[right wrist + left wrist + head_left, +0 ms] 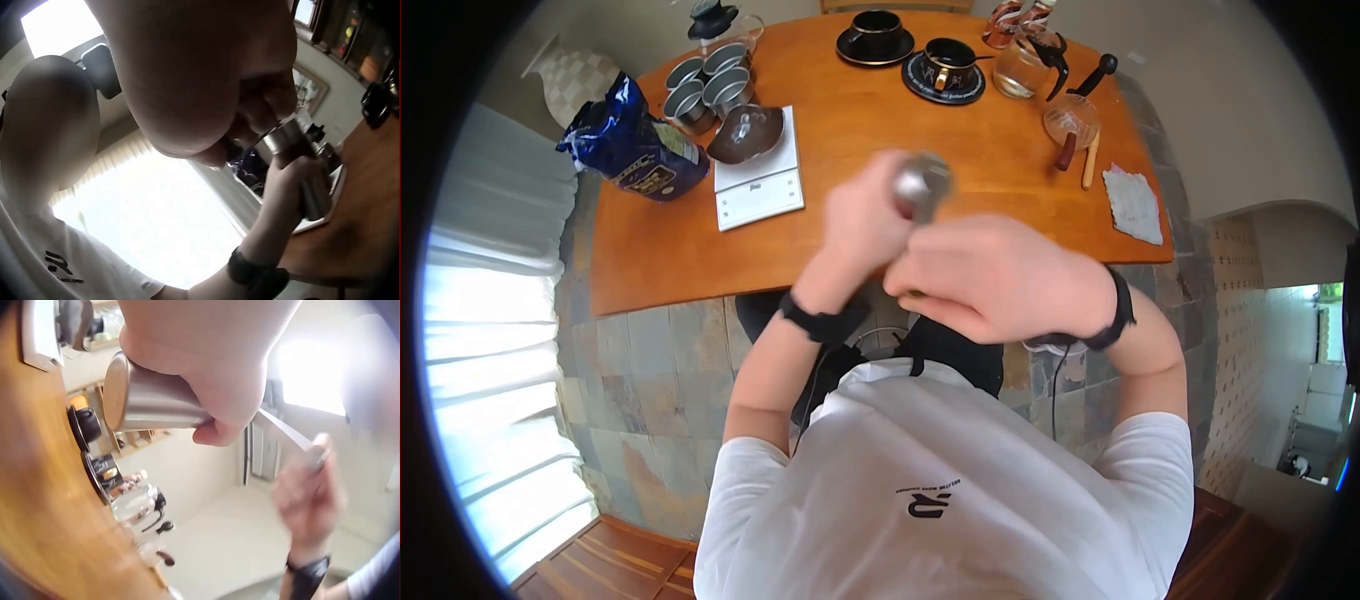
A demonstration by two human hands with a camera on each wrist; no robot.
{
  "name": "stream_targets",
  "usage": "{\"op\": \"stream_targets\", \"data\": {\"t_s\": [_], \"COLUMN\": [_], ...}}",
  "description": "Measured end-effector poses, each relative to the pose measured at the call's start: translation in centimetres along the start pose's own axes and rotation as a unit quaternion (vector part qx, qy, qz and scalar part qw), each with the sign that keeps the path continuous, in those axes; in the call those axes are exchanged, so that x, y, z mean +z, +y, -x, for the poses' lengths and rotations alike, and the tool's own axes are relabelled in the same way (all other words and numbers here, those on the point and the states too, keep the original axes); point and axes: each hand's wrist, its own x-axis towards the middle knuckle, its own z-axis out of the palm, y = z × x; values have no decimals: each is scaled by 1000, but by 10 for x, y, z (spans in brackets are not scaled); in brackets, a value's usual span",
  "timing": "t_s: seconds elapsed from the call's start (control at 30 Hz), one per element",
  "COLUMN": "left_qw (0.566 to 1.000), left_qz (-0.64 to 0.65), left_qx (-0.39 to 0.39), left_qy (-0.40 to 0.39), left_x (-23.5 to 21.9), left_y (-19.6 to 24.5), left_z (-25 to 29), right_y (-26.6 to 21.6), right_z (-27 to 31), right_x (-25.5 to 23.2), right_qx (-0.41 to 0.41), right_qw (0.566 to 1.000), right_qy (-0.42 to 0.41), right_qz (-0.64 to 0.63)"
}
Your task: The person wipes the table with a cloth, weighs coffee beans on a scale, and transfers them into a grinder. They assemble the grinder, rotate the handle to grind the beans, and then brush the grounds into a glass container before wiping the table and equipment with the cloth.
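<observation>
A metal cylinder [922,186] tilts over the table's near edge, blurred in the head view, with the left hand [865,218] wrapped round it. In the left wrist view the steel cylinder [159,397] lies nearly sideways in the left hand [206,353]. From its end a flat crank arm [284,429] reaches to the right hand [309,500], whose fingers grip the knob. The right hand [1000,270] is beside the left in the head view. Seen from the right wrist, the left hand [290,178] circles the cylinder [315,194]; the right hand's [206,69] curled fingers partly hide the crank.
On the wooden table [850,245] are a white scale [760,203] with a dark bowl [747,135], metal cups [730,90] and a blue bag [640,150] at left. Black cups [950,60], a glass pot [1020,75], a glass dripper [1072,120] and a cloth [1133,205] stand or lie beyond.
</observation>
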Motion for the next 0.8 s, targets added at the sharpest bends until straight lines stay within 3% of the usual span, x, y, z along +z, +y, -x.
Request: {"op": "stream_targets", "data": {"t_s": [0.07,0.13,0.17,0.2,0.27,0.33,0.37,0.4,0.43,0.47,0.53,0.6,0.63,0.67,0.73,0.77,0.8], "left_qw": [959,975,974,980,985,994,987,962,958,967,977,975,991,999,977,977,978], "left_qz": [-29,53,109,163,140,-35,-16,4,-99,-39,121,220,124,6,56,-118,-61], "left_qx": [279,206,196,96,-15,46,158,273,237,209,170,0,-20,-15,205,158,182], "left_qy": [34,-61,22,55,101,97,35,-24,-132,-140,-54,32,50,37,-18,-85,-85], "left_x": [38,20,7,-10,-34,-21,0,18,8,-3,-26,-42,-47,-37,8,14,1], "left_y": [-17,-5,-9,-14,-27,-13,-38,-62,-28,-12,-16,-28,-32,-16,-43,-17,8], "left_z": [22,37,39,36,21,12,17,20,26,35,48,36,21,13,20,24,29], "right_y": [32,72,84,92,30,-4,-3,8,27,44,69,39,21,4,9,25,46], "right_z": [-21,-11,12,26,24,1,-11,-23,-27,-24,7,19,13,0,-27,-33,-32], "right_x": [-4,-35,-29,-19,-5,9,13,10,-1,-15,-9,-4,6,12,8,-5,-16], "right_qx": [29,215,195,176,133,-5,-2,-10,85,178,229,197,77,27,20,113,184], "right_qw": [989,965,967,968,984,999,996,990,986,972,952,973,988,994,991,984,968], "right_qy": [129,81,100,113,74,25,60,137,133,129,127,80,100,74,119,126,144], "right_qz": [-59,-126,-131,-136,-96,-40,-71,-25,-55,-82,-160,-93,-89,-72,-59,-58,-91]}}
